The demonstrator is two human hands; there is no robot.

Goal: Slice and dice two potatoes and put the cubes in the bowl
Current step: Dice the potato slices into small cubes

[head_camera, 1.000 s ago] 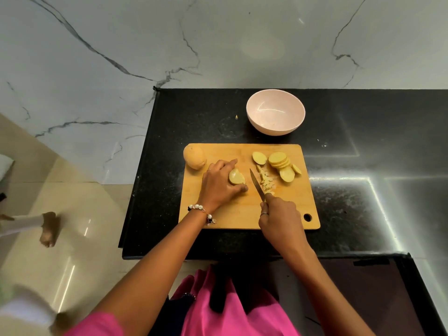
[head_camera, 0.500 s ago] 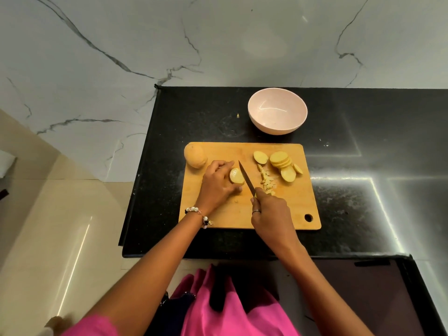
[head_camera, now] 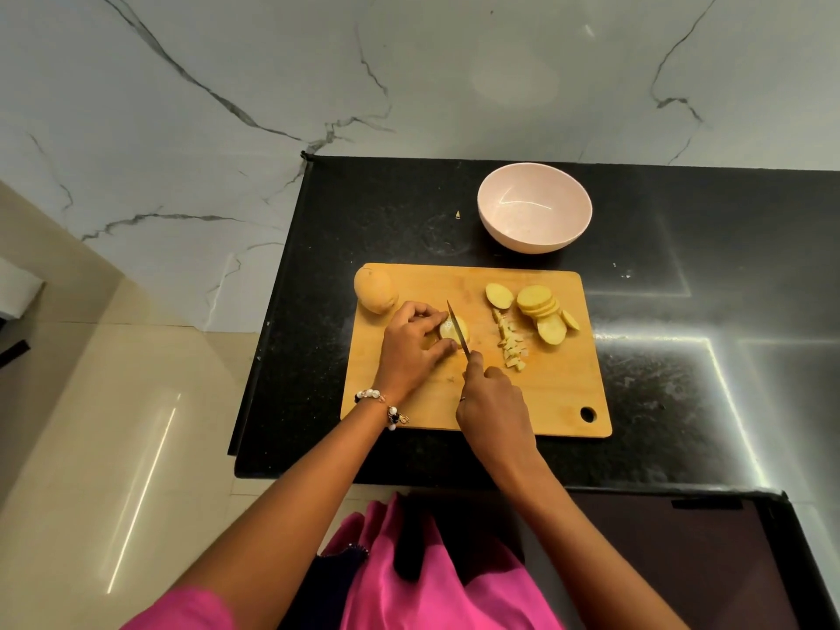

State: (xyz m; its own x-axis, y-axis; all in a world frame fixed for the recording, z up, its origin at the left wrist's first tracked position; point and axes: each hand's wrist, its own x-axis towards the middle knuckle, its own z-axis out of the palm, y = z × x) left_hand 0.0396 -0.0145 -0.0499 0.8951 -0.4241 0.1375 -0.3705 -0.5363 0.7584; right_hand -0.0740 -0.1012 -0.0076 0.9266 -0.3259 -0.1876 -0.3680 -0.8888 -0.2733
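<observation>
Right grip: the knife handle is held in the right hand (head_camera: 493, 404), fingers curled round it, forefinger laid along the top toward the blade.
Knife: the knife (head_camera: 458, 328) blade is angled away and to the left of the right grip, its edge set across the potato slice (head_camera: 454, 330).
Left grip: the slice is pinned to the board by the left hand (head_camera: 411, 345), fingertips curled over its left side, thumb tucked at its near edge; a beaded bracelet (head_camera: 382, 404) is worn at the wrist.
Cubes: a small heap of potato cubes (head_camera: 511, 341) is seen just right of the blade, apart from it.
Sliced rounds: a fanned row of slices (head_camera: 543, 311) lies right of the cubes, with an end piece (head_camera: 499, 295) beside it.
Whole potato: an uncut potato (head_camera: 375, 291) sits at the far left corner of the board, just beyond the left grip.
Board: all of this is carried on a wooden cutting board (head_camera: 559, 393).
Bowl: the pale bowl (head_camera: 534, 206) stands beyond the board on the black tabletop (head_camera: 682, 311), well apart from both grips; no cubes are seen inside.
</observation>
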